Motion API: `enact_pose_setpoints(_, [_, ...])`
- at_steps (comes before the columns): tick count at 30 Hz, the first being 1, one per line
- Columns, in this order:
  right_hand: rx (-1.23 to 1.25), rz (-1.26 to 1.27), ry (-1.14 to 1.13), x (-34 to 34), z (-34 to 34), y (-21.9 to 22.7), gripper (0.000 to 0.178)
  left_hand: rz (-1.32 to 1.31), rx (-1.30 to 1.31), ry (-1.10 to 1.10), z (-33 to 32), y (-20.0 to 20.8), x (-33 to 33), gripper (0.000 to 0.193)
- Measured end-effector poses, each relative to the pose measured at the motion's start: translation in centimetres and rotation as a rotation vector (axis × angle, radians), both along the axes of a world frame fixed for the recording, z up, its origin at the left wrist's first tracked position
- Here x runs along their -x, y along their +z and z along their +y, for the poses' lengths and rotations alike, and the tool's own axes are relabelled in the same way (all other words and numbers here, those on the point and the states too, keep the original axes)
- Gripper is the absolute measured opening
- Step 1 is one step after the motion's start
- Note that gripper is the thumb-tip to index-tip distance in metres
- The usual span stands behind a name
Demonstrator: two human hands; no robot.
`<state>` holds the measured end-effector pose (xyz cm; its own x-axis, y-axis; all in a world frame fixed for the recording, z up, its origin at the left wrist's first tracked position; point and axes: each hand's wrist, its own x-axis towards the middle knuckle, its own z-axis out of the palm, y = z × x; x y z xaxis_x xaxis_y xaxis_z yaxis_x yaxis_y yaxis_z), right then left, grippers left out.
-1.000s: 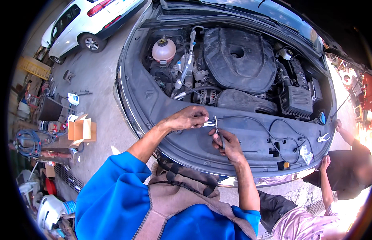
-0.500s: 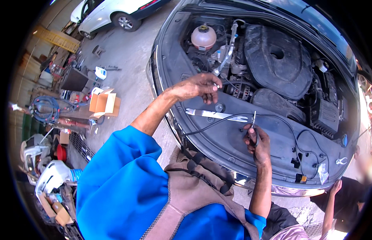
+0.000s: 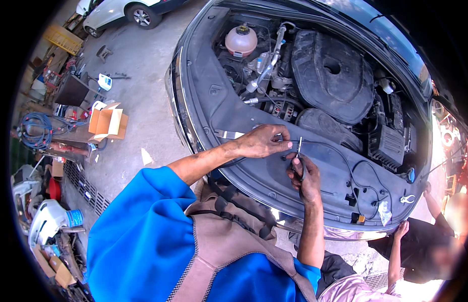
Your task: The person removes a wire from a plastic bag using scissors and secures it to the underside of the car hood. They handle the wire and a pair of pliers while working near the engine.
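My left hand [image 3: 264,141] is pinched closed on a thin black cable [image 3: 328,145] over the front panel of the car's engine bay. The cable emerges from the fingertips and runs on to the right. Close by on the right, my right hand [image 3: 307,183] grips what look like scissors [image 3: 300,147], with a dark looped handle and slim metal blades pointing up beside the left fingertips. A flat silver forked tool [image 3: 228,134] lies on the panel, mostly hidden behind my left hand and wrist.
Beyond the panel sit the black engine cover [image 3: 332,80] and a pinkish coolant tank [image 3: 241,41]. A clear plastic bag [image 3: 385,212] rests at the panel's right end. Another person's hand [image 3: 402,230] is at the car's front edge. A cardboard box [image 3: 108,122] stands on the floor.
My left hand has come down from above the engine bay's edge to the cable, next to the scissors. It now covers much of the silver tool. The whole view has shifted slightly.
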<state>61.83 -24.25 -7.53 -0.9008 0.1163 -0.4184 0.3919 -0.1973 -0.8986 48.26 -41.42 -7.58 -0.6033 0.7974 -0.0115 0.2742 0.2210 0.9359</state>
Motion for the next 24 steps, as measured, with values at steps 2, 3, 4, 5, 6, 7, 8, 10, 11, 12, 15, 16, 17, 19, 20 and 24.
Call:
enact_pose_setpoints(2, [-0.028, 0.021, 0.024, -0.1, 0.2, -0.2, 0.038, 0.006, 0.005, -0.013, 0.6, 0.4, 0.1, 0.026])
enact_pose_setpoints(3, [-0.030, 0.022, 0.039, -0.2, 0.4, 0.0, 0.039, 0.003, 0.020, -0.015, 0.6, 0.7, 0.0, 0.026])
enact_pose_setpoints(4, [-0.027, 0.022, 0.053, -0.4, 0.3, 0.1, 0.041, 0.000, 0.041, -0.019, 0.5, 1.0, 0.0, 0.025])
enact_pose_setpoints(5, [-0.024, 0.023, 0.068, -0.5, 0.3, 0.1, 0.042, -0.015, 0.030, -0.017, 0.5, 0.9, 0.0, 0.025])
enact_pose_setpoints(6, [-0.040, 0.031, 0.078, -0.6, 0.3, -0.1, 0.044, -0.030, 0.019, -0.016, 0.5, 0.7, 0.1, 0.024])
enact_pose_setpoints(7, [-0.055, 0.037, 0.094, -0.6, 0.2, -0.5, 0.046, -0.047, 0.009, -0.008, 0.4, 0.5, 0.1, 0.024])
enact_pose_setpoints(8, [-0.071, 0.044, 0.111, -0.6, 0.0, -0.6, 0.048, -0.057, -0.012, -0.015, 0.4, 0.2, 0.1, 0.024])
enact_pose_setpoints(10, [-0.106, 0.035, 0.125, -0.6, -0.4, -0.4, 0.046, -0.077, -0.052, -0.028, 0.4, -0.1, 0.2, 0.024])
enact_pose_setpoints(11, [-0.123, 0.030, 0.132, -0.6, -0.5, -0.3, 0.045, -0.073, -0.023, -0.040, 0.3, 0.0, 0.3, 0.024])
enact_pose_setpoints(12, [-0.114, 0.033, 0.129, -0.5, -0.6, -0.2, 0.044, -0.068, 0.005, -0.051, 0.3, 0.3, 0.4, 0.024])
enact_pose_setpoints(15, [-0.082, 0.058, 0.124, -0.4, -0.8, 0.0, 0.039, -0.051, 0.001, -0.074, 0.0, 0.4, 0.6, 0.022])
enact_pose_setpoints(16, [-0.072, 0.078, 0.121, -0.4, -0.9, 0.1, 0.037, -0.045, -0.018, -0.080, -0.1, 0.2, 0.7, 0.022])
enact_pose_setpoints(17, [-0.062, 0.100, 0.118, -0.4, -0.9, 0.1, 0.036, -0.051, -0.014, -0.082, -0.1, 0.2, 0.8, 0.021])
enact_pose_setpoints(19, [-0.078, 0.079, 0.110, -0.5, -0.9, 0.5, 0.032, -0.063, -0.006, -0.087, -0.1, 0.0, 0.9, 0.021])
enact_pose_setpoints(20, [-0.087, 0.068, 0.106, -0.6, -0.9, 0.6, 0.030, -0.052, 0.002, -0.088, -0.1, -0.1, 0.9, 0.021])
enact_pose_setpoints(24, [-0.084, 0.109, 0.078, -1.0, -1.1, -0.3, 0.032, -0.018, 0.027, -0.096, -0.1, -0.1, 0.9, 0.021])
